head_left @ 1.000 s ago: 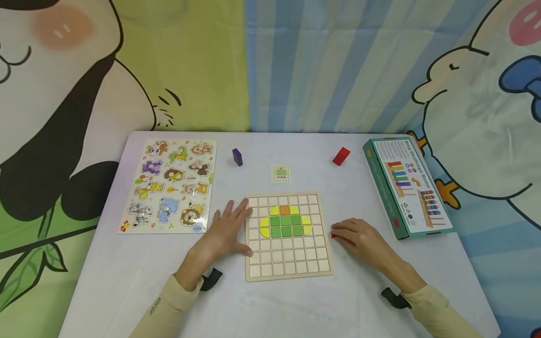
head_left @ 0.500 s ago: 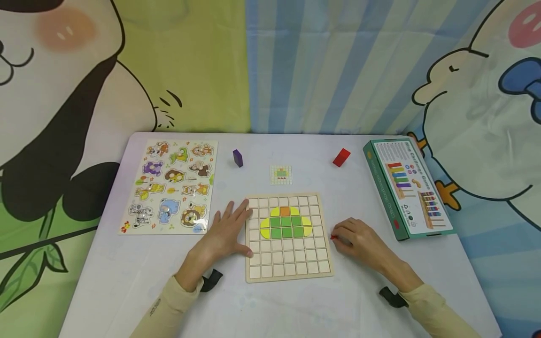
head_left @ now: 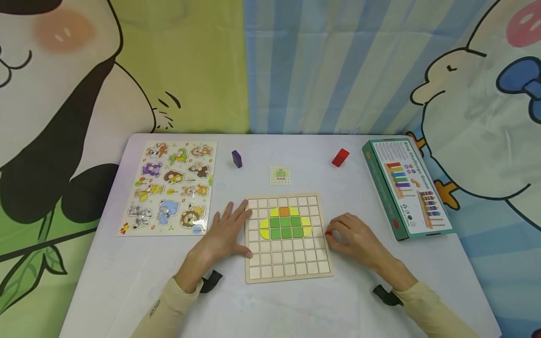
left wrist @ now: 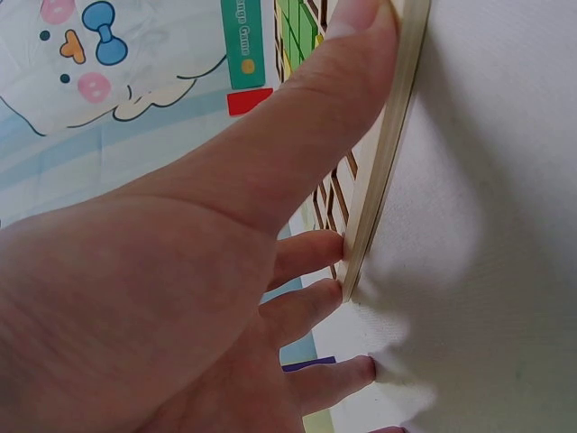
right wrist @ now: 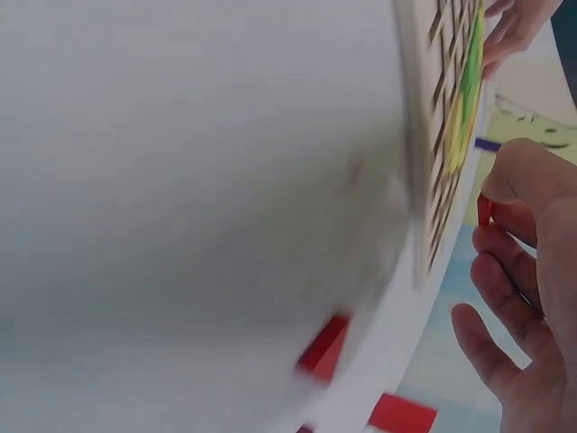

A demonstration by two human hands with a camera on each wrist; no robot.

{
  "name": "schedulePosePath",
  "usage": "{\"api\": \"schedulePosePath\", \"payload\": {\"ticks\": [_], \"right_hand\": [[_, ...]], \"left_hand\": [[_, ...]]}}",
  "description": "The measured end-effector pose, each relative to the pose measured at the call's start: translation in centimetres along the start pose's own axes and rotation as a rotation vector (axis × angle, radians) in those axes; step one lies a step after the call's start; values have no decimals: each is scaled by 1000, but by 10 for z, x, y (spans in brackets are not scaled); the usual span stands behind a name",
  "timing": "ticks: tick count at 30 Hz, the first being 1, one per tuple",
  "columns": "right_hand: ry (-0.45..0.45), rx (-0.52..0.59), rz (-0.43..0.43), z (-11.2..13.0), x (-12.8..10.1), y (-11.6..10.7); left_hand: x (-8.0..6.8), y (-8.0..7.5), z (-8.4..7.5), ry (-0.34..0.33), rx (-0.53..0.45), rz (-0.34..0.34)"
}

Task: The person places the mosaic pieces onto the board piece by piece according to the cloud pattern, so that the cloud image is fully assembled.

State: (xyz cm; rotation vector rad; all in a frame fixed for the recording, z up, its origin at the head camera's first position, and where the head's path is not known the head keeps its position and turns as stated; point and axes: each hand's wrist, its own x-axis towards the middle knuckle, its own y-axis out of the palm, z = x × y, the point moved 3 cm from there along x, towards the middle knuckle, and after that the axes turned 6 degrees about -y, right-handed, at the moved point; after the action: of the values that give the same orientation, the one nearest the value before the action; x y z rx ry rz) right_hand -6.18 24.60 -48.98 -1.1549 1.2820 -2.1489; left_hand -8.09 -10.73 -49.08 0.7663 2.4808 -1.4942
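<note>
A wooden grid board [head_left: 289,278] lies in the middle of the table, with green squares, yellow rounded pieces and an orange square forming a shape in its upper half. My left hand [head_left: 225,233] is spread along the board's left edge; in the left wrist view its thumb [left wrist: 315,99] and two fingertips rest at that edge. My right hand [head_left: 355,239] is at the board's right edge, pinching a small red piece [right wrist: 485,211] between thumb and index finger. The piece is mostly covered by the fingers. Behind the board lies a small pattern card [head_left: 280,175].
An animal puzzle sheet [head_left: 171,188] is at the left, a green game box [head_left: 407,188] at the right. Toward the back stand a purple block [head_left: 236,159] and a red block [head_left: 340,157]. The right wrist view shows another red piece [right wrist: 325,347] on the table near that hand.
My right hand has shifted slightly left with the small red piece, up to the board's right edge. The left hand has stayed in place.
</note>
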Motion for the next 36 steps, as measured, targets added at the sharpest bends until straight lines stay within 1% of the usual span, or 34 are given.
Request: {"api": "schedulePosePath", "payload": {"ticks": [2,6,10,14,18,23,30,36], "right_hand": [[-30,19,-22,9,12,4],[-83,44,-28,31,36,19],[-119,73,0,52,56,35],[-136,83,42,68,68,50],[-143,62,99,77,74,60],[-141,15,169,83,74,66],[-113,0,219,83,73,69],[-99,5,239,83,74,69]], "left_hand": [[0,0,0,-3,-1,3],[0,0,0,0,-3,-1],[0,0,0,2,-2,-4],[0,0,0,2,4,-7],[0,0,0,7,5,-12],[0,0,0,10,4,-7],[1,0,1,15,14,-14],[1,0,0,15,10,-13]]}}
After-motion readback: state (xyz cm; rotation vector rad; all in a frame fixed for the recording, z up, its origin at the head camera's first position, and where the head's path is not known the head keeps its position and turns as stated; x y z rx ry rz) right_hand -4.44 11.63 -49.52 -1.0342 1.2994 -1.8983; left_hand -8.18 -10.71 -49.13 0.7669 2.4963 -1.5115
